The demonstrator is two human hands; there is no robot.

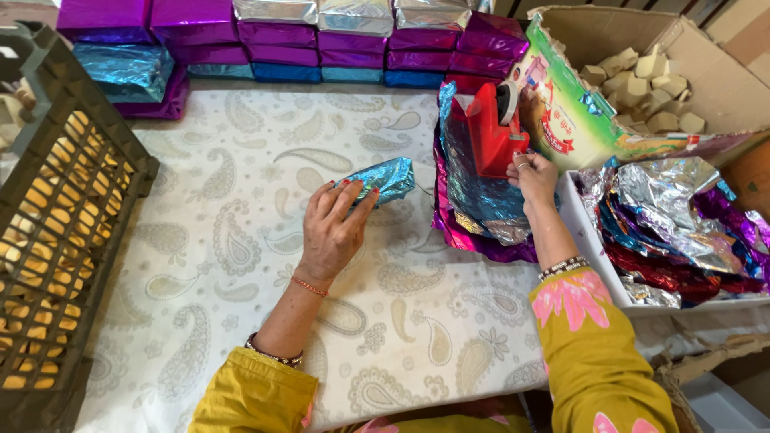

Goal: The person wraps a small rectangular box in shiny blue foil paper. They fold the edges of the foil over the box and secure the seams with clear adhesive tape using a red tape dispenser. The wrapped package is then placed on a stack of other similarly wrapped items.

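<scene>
My left hand (333, 228) presses down on a small block wrapped in shiny blue foil (385, 178) on the paisley cloth (241, 265). My right hand (531, 176) reaches to the base of a red tape dispenser (491, 132), fingers touching it; whether it holds tape I cannot tell. The dispenser stands on a pile of blue and magenta foil sheets (477, 212).
Wrapped purple, blue and silver blocks (321, 40) are stacked along the far edge. A dark plastic crate (48, 232) stands at the left. A cardboard box of bare tan blocks (642, 80) sits at the far right. A white tray of crumpled foil sheets (682, 232) lies at the right.
</scene>
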